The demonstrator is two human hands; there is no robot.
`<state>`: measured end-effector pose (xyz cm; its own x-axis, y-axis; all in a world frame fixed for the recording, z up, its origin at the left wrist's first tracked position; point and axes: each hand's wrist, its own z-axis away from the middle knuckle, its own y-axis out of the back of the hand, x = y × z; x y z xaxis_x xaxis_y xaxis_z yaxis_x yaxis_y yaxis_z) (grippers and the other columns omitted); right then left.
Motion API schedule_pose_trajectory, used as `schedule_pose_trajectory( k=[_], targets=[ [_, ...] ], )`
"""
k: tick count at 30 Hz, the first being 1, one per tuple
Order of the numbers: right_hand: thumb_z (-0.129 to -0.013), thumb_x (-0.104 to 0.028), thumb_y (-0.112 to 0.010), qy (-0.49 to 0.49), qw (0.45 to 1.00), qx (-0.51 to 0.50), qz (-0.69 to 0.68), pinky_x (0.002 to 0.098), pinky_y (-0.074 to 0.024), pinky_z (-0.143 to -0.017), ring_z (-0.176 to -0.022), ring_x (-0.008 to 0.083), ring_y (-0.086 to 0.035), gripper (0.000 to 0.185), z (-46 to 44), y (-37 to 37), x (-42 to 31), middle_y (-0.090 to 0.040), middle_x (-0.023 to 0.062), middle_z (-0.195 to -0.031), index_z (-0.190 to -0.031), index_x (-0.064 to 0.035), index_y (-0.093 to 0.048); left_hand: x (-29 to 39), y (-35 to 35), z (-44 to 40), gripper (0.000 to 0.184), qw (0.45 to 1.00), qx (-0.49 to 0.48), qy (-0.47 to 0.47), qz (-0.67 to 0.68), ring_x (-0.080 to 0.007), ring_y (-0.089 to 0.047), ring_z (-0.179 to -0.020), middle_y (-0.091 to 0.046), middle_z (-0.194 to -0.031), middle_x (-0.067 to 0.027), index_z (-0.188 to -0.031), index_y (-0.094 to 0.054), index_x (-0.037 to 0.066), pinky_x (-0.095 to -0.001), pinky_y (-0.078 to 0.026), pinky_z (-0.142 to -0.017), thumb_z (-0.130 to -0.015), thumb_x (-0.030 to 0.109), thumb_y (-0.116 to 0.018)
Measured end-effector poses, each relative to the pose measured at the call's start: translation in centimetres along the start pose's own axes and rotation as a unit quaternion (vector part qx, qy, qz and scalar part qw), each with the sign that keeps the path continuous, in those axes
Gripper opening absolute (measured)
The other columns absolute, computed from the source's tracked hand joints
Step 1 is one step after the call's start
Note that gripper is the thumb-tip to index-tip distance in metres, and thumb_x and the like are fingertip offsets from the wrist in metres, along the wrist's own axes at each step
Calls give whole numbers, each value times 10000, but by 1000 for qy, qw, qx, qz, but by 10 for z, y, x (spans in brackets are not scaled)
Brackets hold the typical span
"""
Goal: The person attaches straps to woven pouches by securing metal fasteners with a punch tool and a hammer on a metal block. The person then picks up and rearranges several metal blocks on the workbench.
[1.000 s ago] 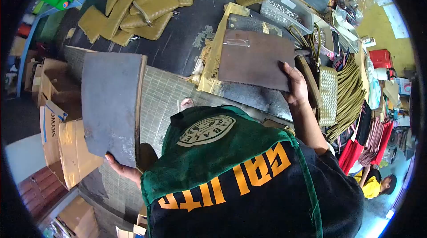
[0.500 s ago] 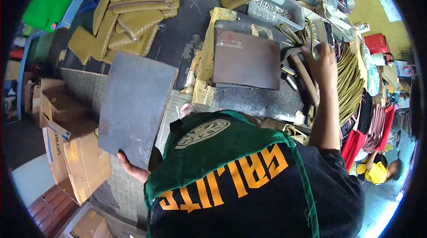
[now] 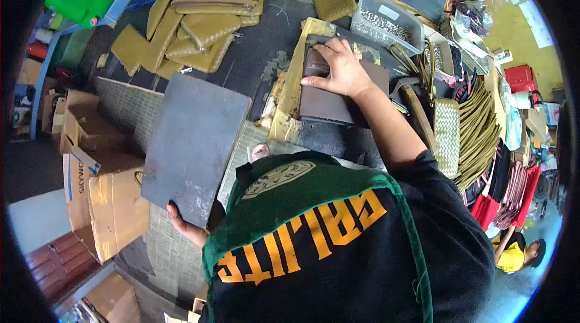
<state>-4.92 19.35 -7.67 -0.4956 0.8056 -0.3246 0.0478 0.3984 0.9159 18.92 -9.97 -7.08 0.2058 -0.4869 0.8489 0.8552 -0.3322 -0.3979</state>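
Observation:
My left hand (image 3: 186, 226) grips the lower edge of a large dark grey board (image 3: 196, 142), thumb on its upper face; the fingers beneath are hidden. My right hand (image 3: 343, 70) lies on a brown flat board (image 3: 329, 105), with thumb and fingers spread near its left side. This board rests on a dark work surface edged with yellowish tape (image 3: 290, 90). To the right of it, a hammer (image 3: 418, 111) with a wooden handle lies beside a woven pale-gold pouch (image 3: 447, 135).
Mustard-coloured pouches (image 3: 211, 27) are piled at the back left. A clear bin (image 3: 386, 24) of small metal pieces stands at the back right, near a bundle of olive strips (image 3: 480, 135). A cardboard box (image 3: 109, 202) sits at left. Another person (image 3: 516, 253) is at far right.
My right hand has moved left from beside the hammer onto the brown board. The woven pouch near the hammer now shows. My left hand still holds the grey board; the view has shifted slightly.

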Motion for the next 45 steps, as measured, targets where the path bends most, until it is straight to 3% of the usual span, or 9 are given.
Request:
schedule_pose_trajectory(
  k=[14, 19, 23, 27, 30, 34, 39, 41, 45],
  targets=[
    [-686, -450, -637, 12, 973, 80, -215, 431, -347, -869, -992, 351, -434, 650, 8, 17, -21, -469, 179, -1047, -1161, -46, -454, -25, -1, -4, 512, 987, -150, 61, 5, -220, -512, -948, -524, -1056, -86, -1133, -454, 23, -339, -413, -817, -798, 409, -492],
    [-723, -324, -672, -41, 751, -178, -634, 337, -359, -899, -1033, 237, -462, 709, -7, 28, -66, -472, 169, -1118, -1229, 35, -329, -33, 1, -8, 475, 976, -185, 112, -10, -204, -541, -883, -551, -987, -86, -1088, -478, 24, -324, -431, -788, -772, 376, -522],
    [-684, -219, -702, -178, 668, -198, -695, 334, -364, -897, -1040, 235, -458, 699, 1, 23, -69, -456, 158, -1139, -1226, 24, -333, -20, -14, -15, 457, 956, -236, 73, -156, -192, -545, -876, -557, -974, -88, -1076, -484, 16, -306, -430, -797, -778, 357, -544],
    [-662, -163, -708, -197, 644, -106, -731, 333, -406, -853, -998, 231, -494, 658, 17, 23, -83, -486, 131, -1113, -1201, 4, -370, -4, -30, -1, 608, 974, -185, 123, -50, -211, -526, -943, -541, -1042, -96, -1133, -466, 25, -318, -425, -814, -806, 537, -450],
    [-671, -170, -700, -184, 633, -81, -748, 345, -412, -853, -991, 226, -505, 637, 2, 28, -92, -505, 125, -1094, -1193, 1, -376, -10, -4, -9, 546, 967, -173, 158, 101, -199, -546, -686, -581, -791, -90, -1014, -527, 37, -276, -442, -642, -831, 528, -374],
    [-700, -184, -680, -184, 561, -55, -805, 357, -455, -808, -966, 235, -523, 587, -36, 31, -105, -518, 133, -1072, -1171, 5, -385, -4, -9, -16, 439, 988, -138, 49, 49, -179, -481, -553, -526, -614, -68, -876, -557, 12, -272, -392, -508, -845, 403, -360],
    [-715, -137, -670, -254, 609, 154, -735, 326, -396, -869, -978, 214, -500, 589, -66, 28, -114, -498, 141, -1088, -1188, 15, -353, -4, -9, -87, 403, 966, -225, 58, -110, -154, -440, -539, -461, -551, -54, -800, -554, 19, -260, -357, -501, -830, 392, -405],
    [-727, -121, -658, -190, 551, 189, -790, 311, -406, -845, -947, 200, -509, 572, -66, 33, -111, -497, 139, -1085, -1189, 7, -347, 12, -39, -103, 393, 983, -88, 152, -56, -149, -425, -531, -448, -544, -56, -745, -531, 21, -261, -338, -476, -836, 379, -399],
    [-748, -113, -633, -202, 544, 346, -737, 295, -449, -793, -918, 183, -532, 518, -42, 58, -102, -533, 121, -1019, -1175, -3, -361, 21, -70, -166, 354, 864, -448, 142, -178, -129, -348, -487, -372, -522, -24, -692, -449, 47, -260, -295, -474, -868, 354, -426]
  ],
)
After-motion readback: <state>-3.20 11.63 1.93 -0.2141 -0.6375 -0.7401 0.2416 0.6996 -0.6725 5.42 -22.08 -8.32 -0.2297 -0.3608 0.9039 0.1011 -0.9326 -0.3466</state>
